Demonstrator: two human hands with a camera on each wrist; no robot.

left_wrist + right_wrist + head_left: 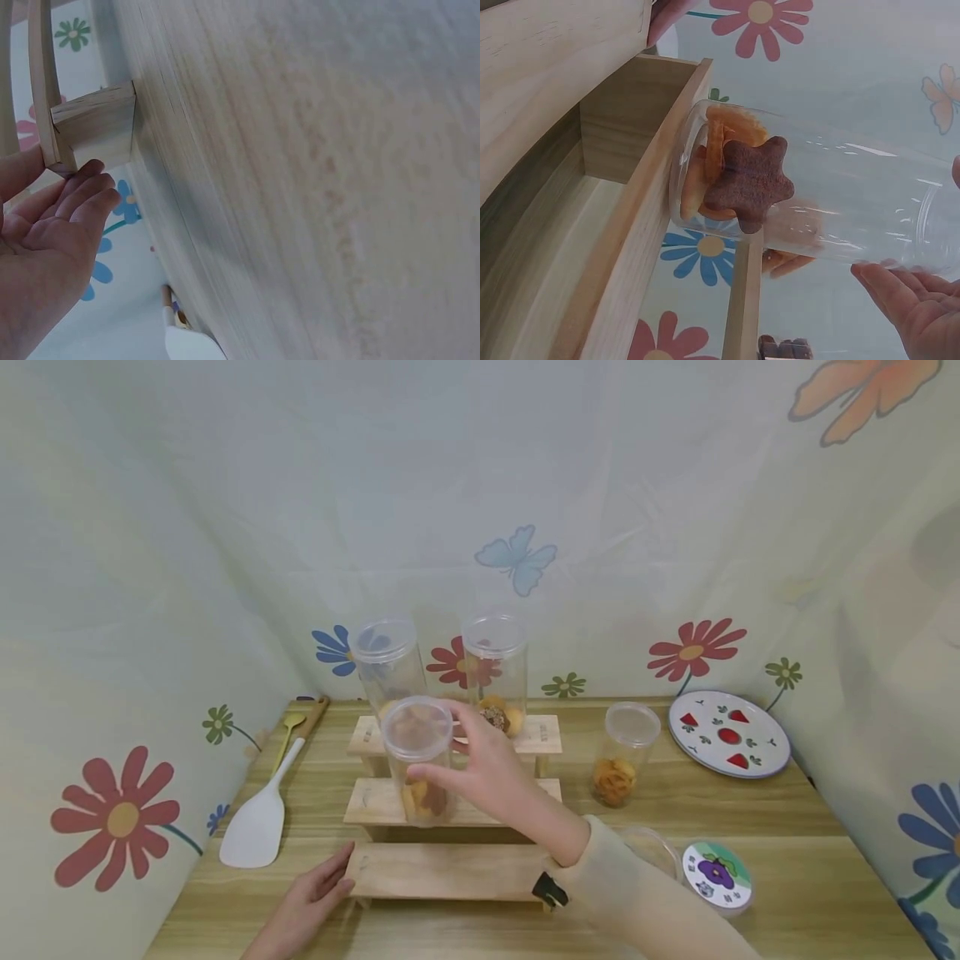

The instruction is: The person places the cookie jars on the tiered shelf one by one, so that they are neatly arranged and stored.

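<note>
My right hand [487, 768] holds a clear lidded jar [417, 739] near its top, thumb on one side and fingers on the other. The jar stands at the middle tier of a wooden three-step stand [450, 870]; in the right wrist view its base is right at the board's edge. Inside lie orange-yellow cookies and a brown star-shaped cookie [750, 184]. My left hand [311, 893] pinches the left end of the lowest board, thumb and fingers on either side of its corner [60, 154]. Two more lidded jars [390, 672] [495, 668] with cookies stand on the top tier.
Right of the stand are a shorter jar [615, 768] of cookies, a white plate [768, 752] with red patterns, a round tub with a flower-print lid [716, 877] and a clear ring-like piece [648, 843]. A white spatula [255, 831] and yellow spoon [288, 727] lie left.
</note>
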